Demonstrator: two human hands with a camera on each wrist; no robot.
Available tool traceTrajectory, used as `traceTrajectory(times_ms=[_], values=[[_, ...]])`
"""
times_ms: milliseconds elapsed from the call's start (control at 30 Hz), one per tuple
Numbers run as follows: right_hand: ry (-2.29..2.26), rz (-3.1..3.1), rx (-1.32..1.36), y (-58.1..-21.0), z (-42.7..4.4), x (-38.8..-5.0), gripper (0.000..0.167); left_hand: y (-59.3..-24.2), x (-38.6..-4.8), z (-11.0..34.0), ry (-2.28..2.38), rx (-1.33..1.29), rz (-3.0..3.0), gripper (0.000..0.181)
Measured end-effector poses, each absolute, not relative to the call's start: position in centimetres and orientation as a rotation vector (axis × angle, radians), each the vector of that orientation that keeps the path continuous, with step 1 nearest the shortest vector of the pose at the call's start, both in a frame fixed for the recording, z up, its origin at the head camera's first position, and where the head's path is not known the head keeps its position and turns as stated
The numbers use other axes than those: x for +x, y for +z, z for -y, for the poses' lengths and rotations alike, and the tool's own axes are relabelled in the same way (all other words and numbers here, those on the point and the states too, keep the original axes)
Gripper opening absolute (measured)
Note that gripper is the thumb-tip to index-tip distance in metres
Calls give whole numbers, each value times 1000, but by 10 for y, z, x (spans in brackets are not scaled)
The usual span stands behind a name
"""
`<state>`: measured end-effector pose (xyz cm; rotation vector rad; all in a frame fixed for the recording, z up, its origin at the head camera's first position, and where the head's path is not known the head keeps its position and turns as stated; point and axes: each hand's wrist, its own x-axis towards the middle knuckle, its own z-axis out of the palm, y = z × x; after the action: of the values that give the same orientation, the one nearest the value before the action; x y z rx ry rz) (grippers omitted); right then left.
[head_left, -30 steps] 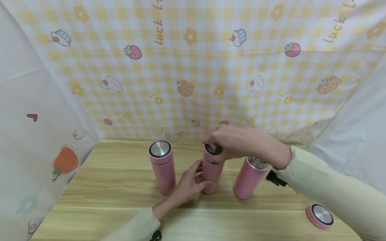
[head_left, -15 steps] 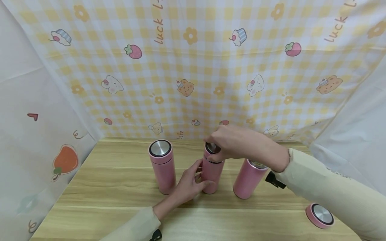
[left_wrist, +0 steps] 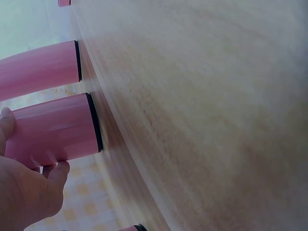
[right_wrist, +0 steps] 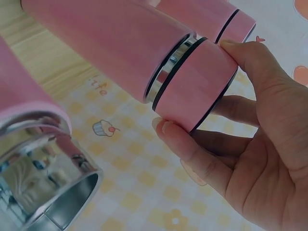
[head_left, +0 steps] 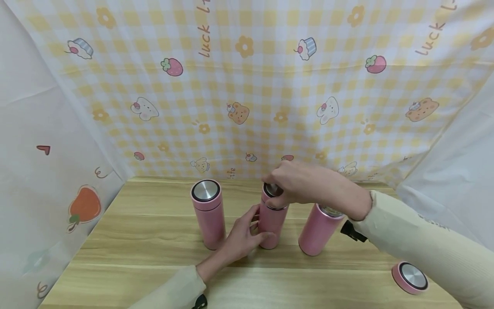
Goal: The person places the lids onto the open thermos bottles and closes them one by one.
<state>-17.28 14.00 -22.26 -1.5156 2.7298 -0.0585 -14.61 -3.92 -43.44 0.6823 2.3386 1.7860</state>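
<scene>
In the head view the middle pink bottle (head_left: 272, 225) stands upright on the wooden table (head_left: 154, 240). The left hand (head_left: 242, 235) grips its lower body, also seen around the bottle (left_wrist: 55, 130) in the left wrist view. From above, the right hand (head_left: 295, 184) pinches the cap. The right wrist view shows the fingers and thumb of the right hand (right_wrist: 260, 130) round the pink cap (right_wrist: 192, 82), with a band of shiny metal between cap and body. Right of it stands a bottle (head_left: 318, 229) without a cap, its metal neck (right_wrist: 48, 168) bare.
A capped pink bottle (head_left: 210, 219) stands at the left, close to the left forearm. A loose pink cap (head_left: 410, 277) lies near the table's right edge, by the right sleeve (head_left: 424, 240). A checked cloth (head_left: 270, 86) hangs behind the table.
</scene>
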Motion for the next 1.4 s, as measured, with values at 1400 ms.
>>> traceTrajectory(times_ms=[1400], values=[[-59,-2831,-1497,-230,-141,-168,37,-435,-146,39,1806,702,-2330,71]])
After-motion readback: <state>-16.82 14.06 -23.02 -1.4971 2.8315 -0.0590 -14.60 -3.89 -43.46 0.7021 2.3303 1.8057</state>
